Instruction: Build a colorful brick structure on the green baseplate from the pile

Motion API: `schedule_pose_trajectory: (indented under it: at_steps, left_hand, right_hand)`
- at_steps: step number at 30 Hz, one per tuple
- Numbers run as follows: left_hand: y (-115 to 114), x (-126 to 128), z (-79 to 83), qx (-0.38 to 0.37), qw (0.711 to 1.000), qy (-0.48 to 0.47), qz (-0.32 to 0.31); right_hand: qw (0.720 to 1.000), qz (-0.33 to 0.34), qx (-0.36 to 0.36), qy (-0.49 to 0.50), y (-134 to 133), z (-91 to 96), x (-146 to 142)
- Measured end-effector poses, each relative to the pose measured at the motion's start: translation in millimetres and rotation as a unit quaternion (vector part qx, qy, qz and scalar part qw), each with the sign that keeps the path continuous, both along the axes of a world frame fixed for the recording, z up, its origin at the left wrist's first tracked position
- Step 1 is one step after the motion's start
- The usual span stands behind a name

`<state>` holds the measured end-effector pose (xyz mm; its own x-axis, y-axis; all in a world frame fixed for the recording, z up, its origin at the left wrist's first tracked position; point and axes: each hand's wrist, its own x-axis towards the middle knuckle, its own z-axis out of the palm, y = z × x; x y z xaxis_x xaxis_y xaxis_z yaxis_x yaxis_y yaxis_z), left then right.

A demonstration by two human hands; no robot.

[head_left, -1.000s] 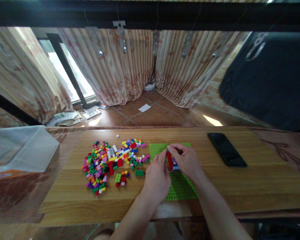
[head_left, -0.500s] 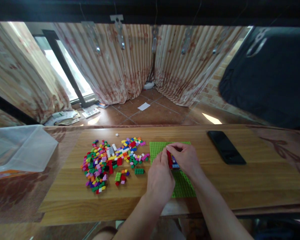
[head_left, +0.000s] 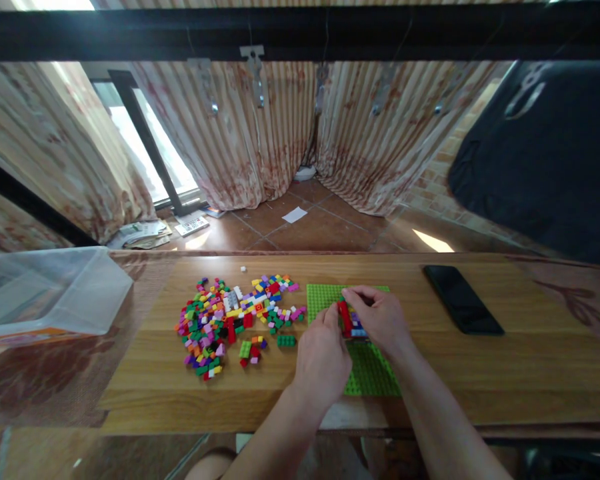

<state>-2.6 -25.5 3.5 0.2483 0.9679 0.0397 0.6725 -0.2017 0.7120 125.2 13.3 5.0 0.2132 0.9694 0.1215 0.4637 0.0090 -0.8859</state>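
Observation:
A green studded baseplate lies on the wooden table, partly covered by both hands. On it stands a small toy brick structure, with long red bricks at its left and light blue bricks on its near side. My left hand is closed against the structure's left side, fingertips at the red bricks. From the right, my right hand curls over the structure, its thumb and finger pinched at the far end of the red bricks. The fingers hide much of the structure and anything small between them.
A spread pile of colourful loose toy bricks lies left of the baseplate. A dark green brick sits apart, nearer the plate. A black phone rests at the right. At the far left stands a translucent plastic bin.
The whole scene has shifted slightly right and down in view as the head moved. My hands stay at the structure; a little more of the red bricks shows between them.

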Motion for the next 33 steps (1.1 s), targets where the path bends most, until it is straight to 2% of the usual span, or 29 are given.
schedule_pose_trajectory:
  at_steps: [4, 7, 10, 15, 19, 22, 24, 27, 33]
  left_hand:
    - [3, -6, 1.1, 0.002, 1.000, 0.004, 0.022]
    - [5, -12, 5.6, 0.004, 0.999, -0.002, 0.046]
    - [11, -23, 13.5, 0.005, 0.997, -0.024, 0.072]
    - [25, -55, 24.4, 0.025, 0.976, -0.128, 0.175]
    - [35, -79, 24.1, 0.035, 0.931, -0.257, 0.256]
    - [38, -86, 24.1, 0.008, 0.894, -0.347, 0.284]
    - [38, -88, 25.3, -0.001, 0.882, -0.369, 0.291]
    - [37, -89, 27.3, -0.006, 0.875, -0.384, 0.294]
    - [38, -90, 26.2, -0.020, 0.870, -0.396, 0.294]
  right_hand:
    - [0.995, -0.080, 0.036, 0.054, -1, 4.3, 4]
    - [0.982, -0.148, 0.117, 0.021, -5, 12.2, 3]
    - [0.968, -0.162, 0.193, -0.013, -13, 18.8, -4]
    - [0.962, -0.108, 0.248, -0.035, -38, 21.3, -28]
    - [0.956, 0.032, 0.281, -0.080, -57, 17.0, -51]
    - [0.946, 0.155, 0.260, -0.112, -62, 9.1, -66]
    - [0.947, 0.194, 0.225, -0.125, -62, 1.9, -73]
    - [0.953, 0.193, 0.176, -0.152, -59, -9.1, -78]
    - [0.954, 0.127, 0.094, -0.253, -51, -24.2, -78]
